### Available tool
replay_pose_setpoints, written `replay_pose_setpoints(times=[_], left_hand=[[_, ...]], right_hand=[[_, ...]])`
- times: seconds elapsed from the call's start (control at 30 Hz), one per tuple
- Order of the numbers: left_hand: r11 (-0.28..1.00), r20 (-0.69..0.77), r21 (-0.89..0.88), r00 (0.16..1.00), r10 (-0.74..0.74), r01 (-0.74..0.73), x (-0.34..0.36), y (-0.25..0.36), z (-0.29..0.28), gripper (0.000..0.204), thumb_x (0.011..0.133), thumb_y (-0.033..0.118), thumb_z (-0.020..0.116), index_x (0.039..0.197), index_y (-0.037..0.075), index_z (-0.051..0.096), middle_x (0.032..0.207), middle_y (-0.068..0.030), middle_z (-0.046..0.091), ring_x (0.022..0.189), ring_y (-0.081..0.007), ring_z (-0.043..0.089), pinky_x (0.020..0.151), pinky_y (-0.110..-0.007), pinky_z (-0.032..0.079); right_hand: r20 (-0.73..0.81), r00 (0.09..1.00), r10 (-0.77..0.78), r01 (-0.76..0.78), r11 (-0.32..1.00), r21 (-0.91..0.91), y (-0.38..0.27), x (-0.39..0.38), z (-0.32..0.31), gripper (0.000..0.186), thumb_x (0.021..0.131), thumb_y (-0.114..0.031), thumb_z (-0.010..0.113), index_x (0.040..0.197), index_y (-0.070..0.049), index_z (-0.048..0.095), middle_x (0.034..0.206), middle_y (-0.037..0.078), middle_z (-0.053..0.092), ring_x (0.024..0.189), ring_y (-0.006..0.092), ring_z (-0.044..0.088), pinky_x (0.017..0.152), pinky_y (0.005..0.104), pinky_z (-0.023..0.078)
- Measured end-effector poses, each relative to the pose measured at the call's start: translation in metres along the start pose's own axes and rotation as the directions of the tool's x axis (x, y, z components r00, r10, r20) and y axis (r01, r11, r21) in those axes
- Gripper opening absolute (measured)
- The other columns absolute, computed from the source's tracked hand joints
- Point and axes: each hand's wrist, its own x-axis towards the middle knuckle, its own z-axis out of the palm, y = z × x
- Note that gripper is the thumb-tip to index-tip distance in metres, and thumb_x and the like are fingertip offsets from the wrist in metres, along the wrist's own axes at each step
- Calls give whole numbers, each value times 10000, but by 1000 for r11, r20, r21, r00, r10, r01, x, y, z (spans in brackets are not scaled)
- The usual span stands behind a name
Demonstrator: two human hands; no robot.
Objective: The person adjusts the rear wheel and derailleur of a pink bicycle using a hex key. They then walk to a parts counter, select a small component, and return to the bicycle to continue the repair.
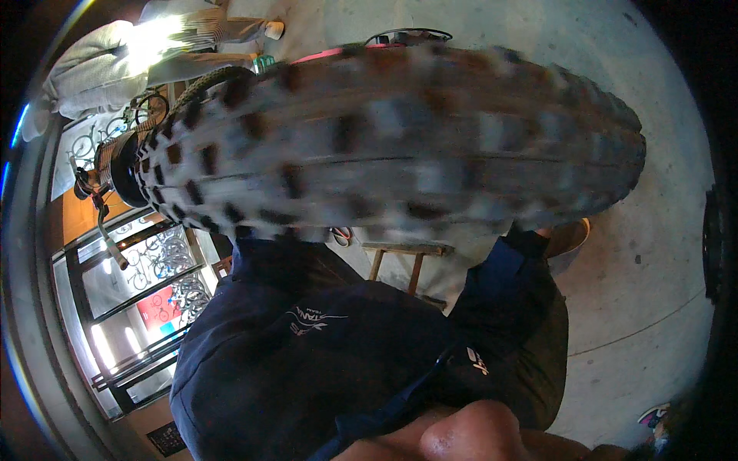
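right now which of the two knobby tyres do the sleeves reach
The big blurred tyre filling the top of the view; the thinner tyre only arcs behind it at upper left.

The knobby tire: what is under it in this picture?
Under the tire are dark blue sleeves, a wooden stool and the concrete floor. Both hands are covered by the tire, so their grip cannot be seen.
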Motion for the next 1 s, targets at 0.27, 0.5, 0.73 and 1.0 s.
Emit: replay_pose_setpoints(times=[0.27,0.5,0.73,1.0], left_hand=[[1000,28,-8,1000,13,-12,3,-4,-1,347,1054,305,589,1292,54,614,1244,-127,664,1141,-323,628,1035,-509,539],[999,119,-36,992,45,-41,26,-18,1,284,1056,306,598,1151,40,630,1109,-96,657,1071,-294,640,1071,-528,498],[995,166,-82,984,66,-52,26,-23,24,205,1045,255,628,1087,55,607,1038,-75,658,994,-261,667,1005,-485,555],[998,222,-55,975,17,-5,11,-19,27,230,1046,224,626,1164,31,585,1093,-93,669,1007,-263,685,917,-418,593]], right_hand=[[160,987,35,-30,999,-34,-36,10,5,269,995,-261,613,1071,-27,722,944,161,757,862,355,725,787,446,553],[227,959,-171,59,901,430,-98,-3,6,304,1035,-272,553,1019,-13,713,912,157,753,825,342,725,757,451,551],[479,861,-169,6,946,324,-170,-27,4,333,1104,-257,479,1166,7,672,835,94,695,776,155,677,734,304,537],[513,845,-154,-45,934,354,-244,-61,18,302,1089,-242,513,1213,2,640,930,91,741,845,155,707,749,302,567]])
